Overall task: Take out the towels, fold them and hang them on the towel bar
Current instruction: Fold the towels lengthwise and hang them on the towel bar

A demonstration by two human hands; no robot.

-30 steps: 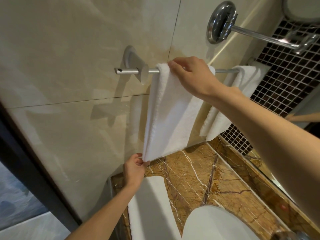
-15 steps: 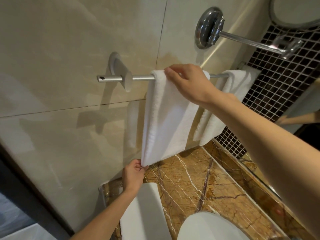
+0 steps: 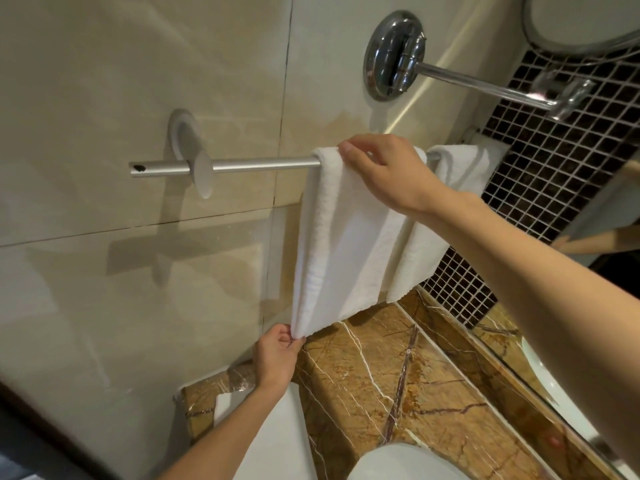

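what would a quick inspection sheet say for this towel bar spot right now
surface: brown marble ledge below the bar
job's things: near towel folded and draped over the towel bar; second towel hangs farther along it
clutter: nothing seen
hands: left hand pinches the near towel's lower corner; right hand grips its top at the bar
cables: nothing seen
surroundings: beige wall tiles, dark mosaic tiles, chrome wall arm above

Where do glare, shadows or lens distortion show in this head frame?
Head view: the towel bar casts a soft shadow on the wall tile below; the chrome mount shows bright glare; wide-angle distortion bows the tile seams; the near towel is sharp.
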